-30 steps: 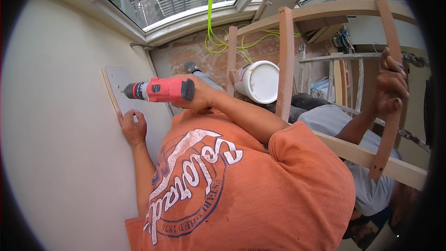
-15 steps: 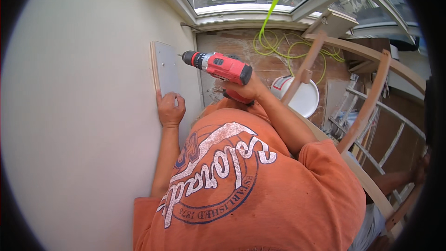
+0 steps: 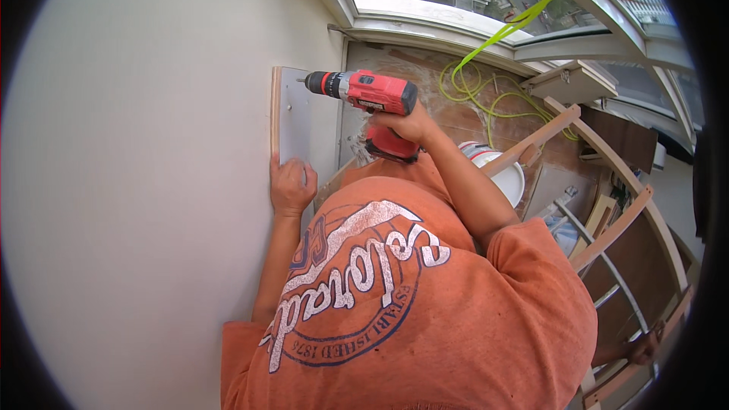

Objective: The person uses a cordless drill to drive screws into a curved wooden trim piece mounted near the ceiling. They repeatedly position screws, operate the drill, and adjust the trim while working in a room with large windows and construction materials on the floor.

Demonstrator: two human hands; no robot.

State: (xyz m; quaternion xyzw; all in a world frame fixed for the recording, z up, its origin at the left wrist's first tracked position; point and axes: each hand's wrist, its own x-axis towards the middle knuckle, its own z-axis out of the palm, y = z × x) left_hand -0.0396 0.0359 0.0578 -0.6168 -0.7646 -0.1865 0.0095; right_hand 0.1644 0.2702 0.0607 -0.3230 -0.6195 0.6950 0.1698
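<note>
A flat grey board (image 3: 295,118) with pale wooden edges stands upright against the white wall on my left. My left hand (image 3: 291,188) grips its lower end, fingers curled against the edge. A small light screw head or spot shows on the board's face. In my right hand (image 3: 410,125) is a red and black cordless drill (image 3: 376,93), held by its handle and pointing left. Its bit (image 3: 301,80) lies at the upper part of the board; whether it touches the surface, I cannot tell.
A bright yellow-green hose or cable (image 3: 486,53) hangs by the window and coils on the dusty floor. To my right are a white bucket (image 3: 507,178), a curved wooden frame (image 3: 615,159) and a metal ladder (image 3: 619,277). Another person's hand (image 3: 645,348) shows at lower right.
The view has turned, so the surroundings sit further right. Relative to the board, the drill has come left, its bit now over the board's face. My left hand keeps its place on the board.
</note>
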